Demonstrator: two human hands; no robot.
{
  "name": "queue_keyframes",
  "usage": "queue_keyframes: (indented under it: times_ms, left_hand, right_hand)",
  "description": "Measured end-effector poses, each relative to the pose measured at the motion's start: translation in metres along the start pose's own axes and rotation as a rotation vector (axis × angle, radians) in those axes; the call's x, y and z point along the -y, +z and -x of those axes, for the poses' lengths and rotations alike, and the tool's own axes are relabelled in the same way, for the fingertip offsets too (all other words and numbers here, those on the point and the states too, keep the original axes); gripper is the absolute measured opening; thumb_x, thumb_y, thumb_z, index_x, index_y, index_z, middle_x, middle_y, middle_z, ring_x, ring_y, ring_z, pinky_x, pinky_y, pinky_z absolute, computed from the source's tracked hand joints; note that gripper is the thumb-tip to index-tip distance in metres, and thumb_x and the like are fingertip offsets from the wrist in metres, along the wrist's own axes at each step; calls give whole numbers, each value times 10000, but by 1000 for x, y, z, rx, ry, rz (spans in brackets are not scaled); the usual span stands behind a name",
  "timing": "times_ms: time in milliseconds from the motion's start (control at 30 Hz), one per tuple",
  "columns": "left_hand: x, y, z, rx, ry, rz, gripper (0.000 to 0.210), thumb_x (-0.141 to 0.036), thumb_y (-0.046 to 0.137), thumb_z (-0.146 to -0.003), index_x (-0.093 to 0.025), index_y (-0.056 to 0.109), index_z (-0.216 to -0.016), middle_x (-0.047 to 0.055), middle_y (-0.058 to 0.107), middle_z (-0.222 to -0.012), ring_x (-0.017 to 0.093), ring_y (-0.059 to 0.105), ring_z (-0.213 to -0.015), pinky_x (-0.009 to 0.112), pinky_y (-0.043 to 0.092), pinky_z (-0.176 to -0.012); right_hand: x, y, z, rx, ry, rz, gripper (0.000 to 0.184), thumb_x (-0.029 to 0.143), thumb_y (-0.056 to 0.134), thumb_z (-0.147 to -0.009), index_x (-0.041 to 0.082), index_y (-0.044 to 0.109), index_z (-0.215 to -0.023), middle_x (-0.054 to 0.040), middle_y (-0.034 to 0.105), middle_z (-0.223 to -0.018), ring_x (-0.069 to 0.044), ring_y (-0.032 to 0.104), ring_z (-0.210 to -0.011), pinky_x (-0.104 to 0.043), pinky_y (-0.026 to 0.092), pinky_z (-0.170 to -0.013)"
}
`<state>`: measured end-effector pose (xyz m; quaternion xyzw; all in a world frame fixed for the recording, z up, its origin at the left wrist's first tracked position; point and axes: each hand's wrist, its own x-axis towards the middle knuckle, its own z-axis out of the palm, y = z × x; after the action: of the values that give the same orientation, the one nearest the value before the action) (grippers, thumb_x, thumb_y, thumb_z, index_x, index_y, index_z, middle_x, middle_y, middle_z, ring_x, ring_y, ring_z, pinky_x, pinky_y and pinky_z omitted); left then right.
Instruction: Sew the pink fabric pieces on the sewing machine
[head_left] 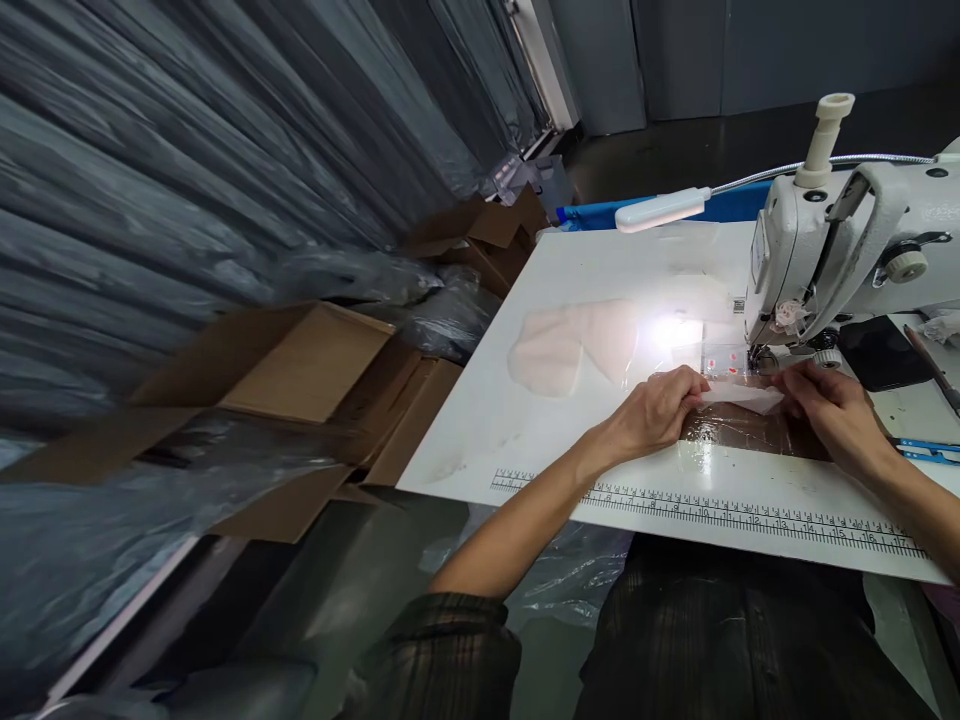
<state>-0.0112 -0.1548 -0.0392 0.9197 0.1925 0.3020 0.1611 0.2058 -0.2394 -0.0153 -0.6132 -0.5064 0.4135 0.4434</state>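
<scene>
A small strip of thin white fabric (pixel 742 397) is stretched between my two hands, just in front of the needle area of a white sewing machine (pixel 787 270). My left hand (pixel 664 410) pinches its left end with curled fingers. At the right end, my right hand (pixel 832 405) has its thumb and fingers closed on the fabric, close to the presser foot (pixel 763 360). Under the strip lies a shiny brown patch (pixel 750 430) on the table. A clear plate with red marks (pixel 724 362) sits left of the needle.
Pale pink fabric pieces (pixel 574 345) lie on the white table (pixel 465 440), which has a printed ruler (pixel 705 512) along its front edge. A lit lamp (pixel 664 210) hangs above. A black phone (pixel 885 352) and blue thread snips (pixel 926 450) are at right; open cardboard boxes (pixel 307 365) stand left.
</scene>
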Motion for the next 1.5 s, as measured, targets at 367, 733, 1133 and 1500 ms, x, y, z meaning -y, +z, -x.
queue_keyframes:
  times_ms: [367, 733, 1133, 1500]
  left_hand:
    - [-29, -3, -20, 60, 100, 160, 436, -546, 500, -995, -178, 610, -788, 45, 728, -836, 145, 687, -796, 301, 596, -694]
    - [-36, 11, -20, 374, 12, -169, 392, -503, 569, -987, -119, 628, -1036, 70, 662, -963, 154, 632, -748, 246, 487, -547]
    - [-13, 15, -31, 324, 51, -77, 274, -441, 627, -968, -180, 675, -1033, 49, 643, -999, 166, 621, -901, 297, 538, -781]
    - [-9, 9, -28, 156, -213, 102, 196, -368, 561, -991, -190, 555, -910, -34, 615, -679, 107, 588, -607, 230, 464, -550]
  right_hand:
    - [-2, -19, 9, 216, 114, -227, 370, 581, 681, -772, 223, 606, -718, 41, 461, -494, -129, 470, -512, -283, 407, -527]
    - [0, -53, 0, -324, 140, -269, 147, 334, 669, -801, 232, 609, -714, 39, 433, -506, -112, 381, -482, -301, 268, -473]
    - [-6, -47, 11, -65, 98, -23, 364, 584, 690, -754, 226, 669, -816, -5, 552, -576, -140, 473, -513, -305, 360, -464]
    - [3, -17, -12, 409, -29, 221, 417, 638, 704, -744, 223, 679, -713, 25, 528, -538, -118, 438, -497, -278, 345, -469]
